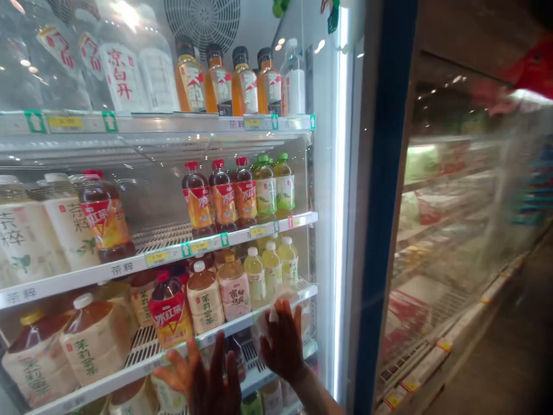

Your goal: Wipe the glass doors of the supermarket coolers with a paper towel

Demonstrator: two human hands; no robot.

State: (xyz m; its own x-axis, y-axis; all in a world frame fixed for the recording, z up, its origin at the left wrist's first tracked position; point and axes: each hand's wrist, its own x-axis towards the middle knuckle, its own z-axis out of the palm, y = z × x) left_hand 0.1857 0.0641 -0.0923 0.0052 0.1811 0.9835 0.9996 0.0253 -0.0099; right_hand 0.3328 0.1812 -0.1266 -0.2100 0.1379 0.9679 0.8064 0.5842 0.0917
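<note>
My left hand (211, 374) is raised at the bottom middle with its fingers spread, and I see nothing held in it. It is in front of the lower shelves of a lit drinks cooler, below a red-labelled iced tea bottle (170, 314). To its right, my right hand (285, 343) reaches up with fingers stretched out, near the glass front. A pale, blurred patch shows around its fingers; whether this is a thin cloth or a reflection I cannot tell. Just above that hand stand small bottles with white caps (272, 265).
Large tea bottles (93, 340) fill the lower left. Red-capped bottles (222, 196) and green-capped bottles (285, 181) stand on the middle shelf (233, 237). Amber bottles (216, 80) line the top. A dark blue frame (380, 190) edges the cooler, with another stocked case (432, 230) at right.
</note>
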